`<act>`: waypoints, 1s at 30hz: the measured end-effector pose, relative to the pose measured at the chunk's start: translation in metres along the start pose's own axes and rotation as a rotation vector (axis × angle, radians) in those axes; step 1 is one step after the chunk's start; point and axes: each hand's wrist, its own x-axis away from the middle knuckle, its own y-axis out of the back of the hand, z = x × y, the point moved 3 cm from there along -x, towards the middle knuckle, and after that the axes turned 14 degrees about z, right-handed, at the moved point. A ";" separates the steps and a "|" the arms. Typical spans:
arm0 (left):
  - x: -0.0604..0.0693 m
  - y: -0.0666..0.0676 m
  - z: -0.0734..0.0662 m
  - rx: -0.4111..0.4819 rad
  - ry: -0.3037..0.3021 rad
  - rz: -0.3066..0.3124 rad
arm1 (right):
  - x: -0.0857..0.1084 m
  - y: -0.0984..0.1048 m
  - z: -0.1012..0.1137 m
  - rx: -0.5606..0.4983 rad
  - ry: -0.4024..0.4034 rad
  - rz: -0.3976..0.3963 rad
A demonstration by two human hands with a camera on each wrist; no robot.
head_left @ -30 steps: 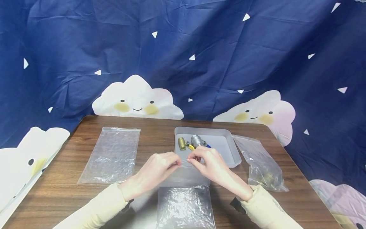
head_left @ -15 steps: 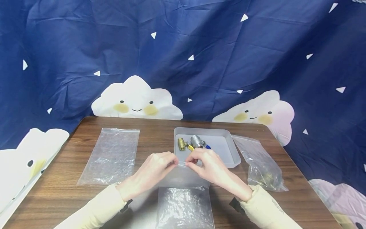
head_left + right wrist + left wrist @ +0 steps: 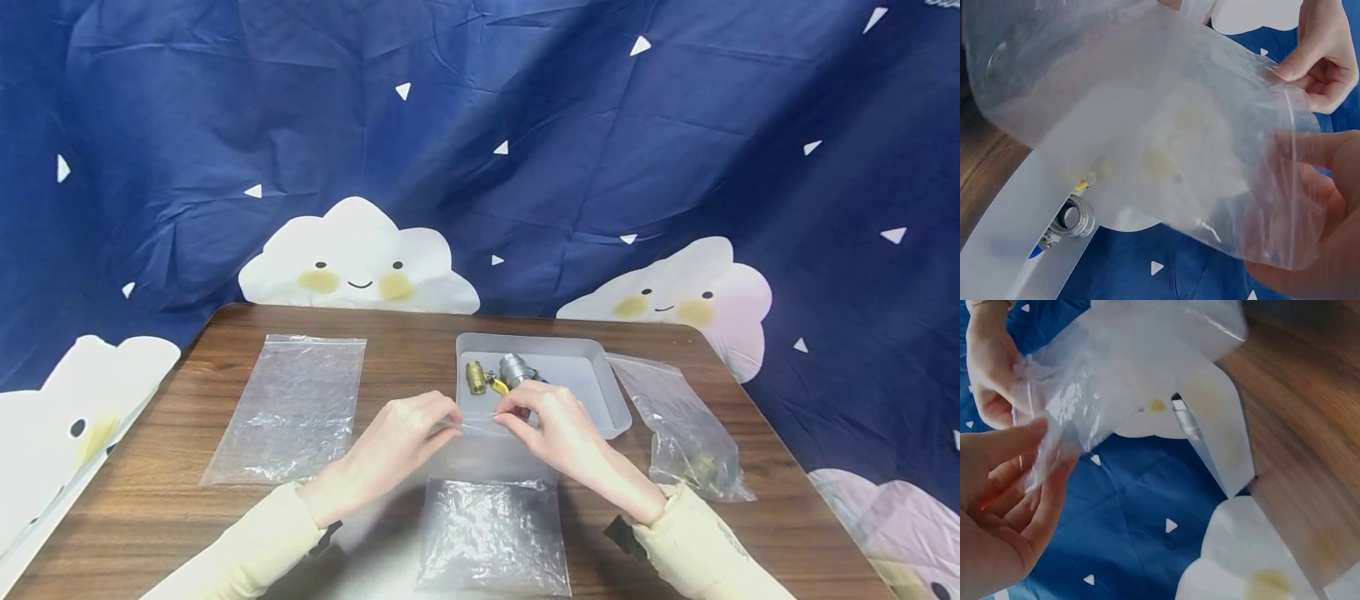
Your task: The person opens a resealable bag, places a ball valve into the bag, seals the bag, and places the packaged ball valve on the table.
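Observation:
My left hand (image 3: pixel 412 433) and right hand (image 3: pixel 551 425) pinch the top edge of a clear zip bag (image 3: pixel 491 533) between thumb and fingers, a short gap apart. The bag hangs down towards me and looks flat. In the right wrist view its zip strip (image 3: pixel 1291 144) runs between both hands, and the right fingers (image 3: pixel 1341 206) show blurred through the film. Just beyond stands a translucent plastic tray (image 3: pixel 592 396). It holds a brass valve (image 3: pixel 476 377) with a yellow handle and a larger silver valve (image 3: pixel 514 369) with blue beside it, partly hidden by my right hand.
A flat clear zip bag (image 3: pixel 288 408) lies on the wooden table (image 3: pixel 408 350) at the left. Right of the tray lies another zip bag (image 3: pixel 678 425) with brass-coloured pieces in its lower end. A blue cloth (image 3: pixel 525 100) with clouds hangs behind.
Both hands stay on the bag's top edge; the gap between them has widened, the left going slightly left. The hanging bag has shifted a little right and up.

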 end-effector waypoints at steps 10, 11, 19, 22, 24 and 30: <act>0.005 0.002 0.001 0.019 -0.031 0.033 | 0.000 0.000 -0.004 0.004 -0.026 -0.032; 0.005 0.002 0.000 0.018 -0.037 0.034 | -0.001 0.000 -0.004 0.002 -0.028 -0.039; 0.005 0.002 0.000 0.021 -0.042 0.048 | -0.001 0.002 -0.004 0.004 -0.033 -0.066; 0.001 0.001 0.000 -0.008 -0.026 0.047 | -0.001 0.000 -0.001 0.004 -0.017 -0.052; -0.002 0.000 0.000 -0.037 -0.014 0.042 | -0.002 -0.001 0.002 0.003 0.004 -0.042; -0.007 -0.001 -0.001 -0.095 0.014 0.049 | -0.002 -0.003 0.007 -0.022 0.158 -0.013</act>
